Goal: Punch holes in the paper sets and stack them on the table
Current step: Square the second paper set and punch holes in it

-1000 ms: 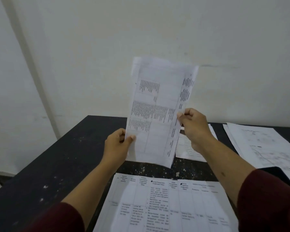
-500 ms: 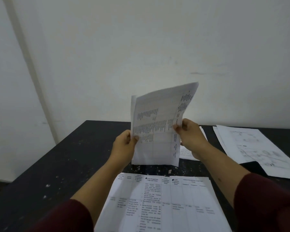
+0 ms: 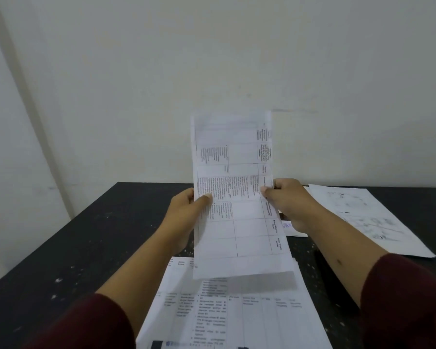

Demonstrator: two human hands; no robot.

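I hold a set of white printed paper (image 3: 237, 192) upright above the black table (image 3: 86, 248), its table-printed face toward me. My left hand (image 3: 186, 215) pinches its left edge with the thumb on the front. My right hand (image 3: 290, 205) pinches its right edge at about the same height. The set's lower edge hangs just over a printed paper stack (image 3: 237, 311) that lies flat on the table in front of me. No hole punch is in view.
Another stack of white sheets (image 3: 368, 217) lies at the right of the table, and a smaller sheet (image 3: 291, 229) shows behind my right hand. A pale wall (image 3: 212, 71) stands directly behind the table. The table's left half is bare black surface.
The paper set was bent over at the top half a second ago and now stands straight and tall. It has come lower and nearer to me, both hands still on its edges.
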